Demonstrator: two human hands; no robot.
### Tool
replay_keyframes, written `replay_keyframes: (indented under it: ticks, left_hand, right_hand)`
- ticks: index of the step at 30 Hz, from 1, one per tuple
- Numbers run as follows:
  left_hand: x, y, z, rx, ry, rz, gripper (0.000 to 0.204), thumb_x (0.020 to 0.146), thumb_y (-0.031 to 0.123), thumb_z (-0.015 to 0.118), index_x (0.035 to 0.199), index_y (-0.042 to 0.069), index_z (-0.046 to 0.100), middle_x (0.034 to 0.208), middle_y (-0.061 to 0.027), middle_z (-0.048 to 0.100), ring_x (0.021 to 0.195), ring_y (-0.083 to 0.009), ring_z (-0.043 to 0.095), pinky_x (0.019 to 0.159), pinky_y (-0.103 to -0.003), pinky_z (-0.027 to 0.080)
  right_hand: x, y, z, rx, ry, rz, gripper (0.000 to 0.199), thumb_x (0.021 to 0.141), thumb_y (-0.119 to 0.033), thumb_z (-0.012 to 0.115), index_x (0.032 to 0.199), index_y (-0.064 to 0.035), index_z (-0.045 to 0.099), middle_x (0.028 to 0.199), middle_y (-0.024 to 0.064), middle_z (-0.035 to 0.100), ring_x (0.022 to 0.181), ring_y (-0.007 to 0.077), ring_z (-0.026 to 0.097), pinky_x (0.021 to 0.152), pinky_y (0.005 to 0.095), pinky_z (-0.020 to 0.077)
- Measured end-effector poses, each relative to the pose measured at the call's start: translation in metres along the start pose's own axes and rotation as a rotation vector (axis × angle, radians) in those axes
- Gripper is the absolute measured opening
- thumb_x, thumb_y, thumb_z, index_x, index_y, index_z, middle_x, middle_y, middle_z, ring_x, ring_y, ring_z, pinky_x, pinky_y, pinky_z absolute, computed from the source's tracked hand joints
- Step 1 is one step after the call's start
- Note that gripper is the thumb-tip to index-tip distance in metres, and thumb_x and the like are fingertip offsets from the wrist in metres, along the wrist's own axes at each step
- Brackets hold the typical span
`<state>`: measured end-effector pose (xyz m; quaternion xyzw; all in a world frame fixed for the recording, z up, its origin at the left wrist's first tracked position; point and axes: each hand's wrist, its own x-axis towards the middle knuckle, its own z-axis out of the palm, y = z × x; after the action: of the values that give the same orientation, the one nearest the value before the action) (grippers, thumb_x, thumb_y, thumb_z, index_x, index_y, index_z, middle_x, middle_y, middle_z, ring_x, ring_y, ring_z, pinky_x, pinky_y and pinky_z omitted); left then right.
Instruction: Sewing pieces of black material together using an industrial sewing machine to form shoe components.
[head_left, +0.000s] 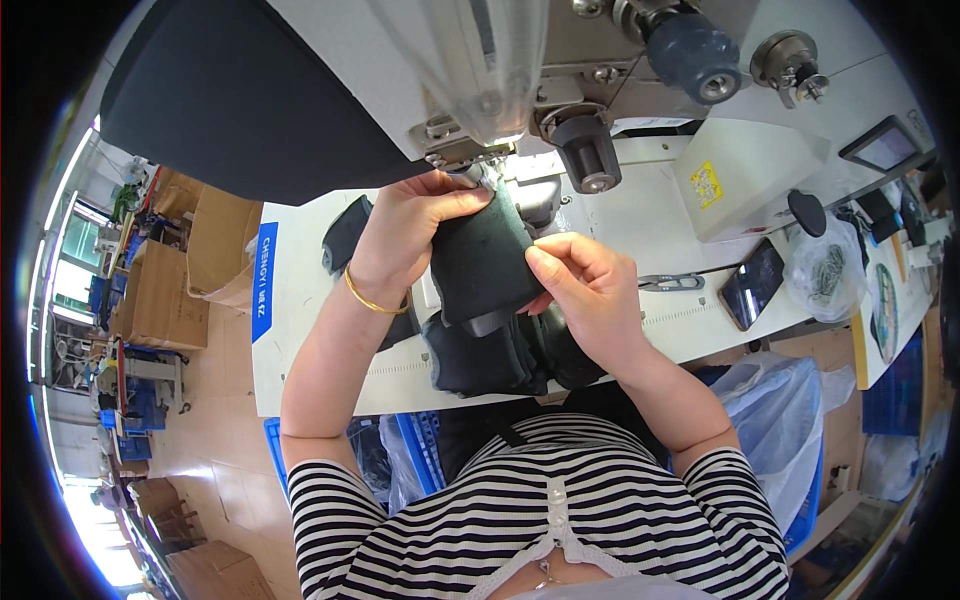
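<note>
We find the scene bright and mostly even, with white glare along the left rim by the windows (75, 265) (bluish-purple fringes tint that edge) and a pale sheen on the floor (225, 420). The clear guard (480, 60) looks hazy to us, a hot spot glows just below it, and the dark cloth (480, 255) swallows detail. Toward the black corners we see straight lines bow and sharpness soften

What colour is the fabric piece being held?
The fabric piece is black, clearest in head view.
</note>
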<state>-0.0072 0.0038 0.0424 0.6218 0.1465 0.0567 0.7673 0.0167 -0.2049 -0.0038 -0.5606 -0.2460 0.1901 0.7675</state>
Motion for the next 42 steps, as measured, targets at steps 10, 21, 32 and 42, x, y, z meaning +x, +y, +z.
replay_keyframes:
  ticks: [10, 21, 32, 42]
  left_hand:
    - [0.009, 0.004, -0.007, 0.062, -0.005, 0.006, 0.019, 0.082, -0.007, 0.070, 0.099, -0.006, 0.061, 0.092, -0.0141, 0.070, 0.085, -0.0179, 0.068, 0.083, -0.028, 0.053]
    - [0.005, 0.002, -0.003, 0.123, 0.000, 0.060, 0.012, 0.081, -0.003, 0.075, 0.091, 0.000, 0.068, 0.084, -0.0043, 0.068, 0.080, -0.0127, 0.063, 0.078, -0.025, 0.050]
    - [0.017, 0.006, -0.009, 0.118, -0.010, 0.035, 0.022, 0.079, -0.006, 0.072, 0.100, -0.001, 0.070, 0.098, -0.0059, 0.070, 0.086, -0.0145, 0.064, 0.084, -0.027, 0.049]
    - [0.042, -0.003, -0.026, 0.033, -0.046, 0.199, 0.030, 0.079, -0.014, 0.065, 0.106, 0.000, 0.069, 0.106, -0.0079, 0.069, 0.094, -0.0175, 0.065, 0.085, -0.030, 0.053]
  right_hand:
    - [0.003, 0.000, 0.002, -0.028, -0.018, 0.027, 0.020, 0.098, -0.014, 0.060, 0.099, 0.0049, 0.066, 0.079, 0.0082, 0.069, 0.068, 0.0138, 0.070, 0.061, 0.0233, 0.0555]
    - [-0.008, -0.002, 0.000, -0.078, -0.027, 0.035, 0.018, 0.098, -0.013, 0.059, 0.097, 0.0040, 0.066, 0.075, 0.0070, 0.069, 0.068, 0.0124, 0.070, 0.062, 0.0230, 0.0551]
    - [0.000, -0.003, 0.003, -0.077, -0.069, 0.030, 0.018, 0.100, -0.013, 0.058, 0.100, 0.0042, 0.064, 0.078, 0.0075, 0.068, 0.070, 0.0137, 0.070, 0.065, 0.0238, 0.0560]
    - [0.019, 0.001, 0.003, -0.036, -0.055, 0.017, 0.018, 0.099, -0.012, 0.058, 0.101, 0.0046, 0.064, 0.078, 0.0078, 0.068, 0.071, 0.0133, 0.070, 0.064, 0.0238, 0.0558]
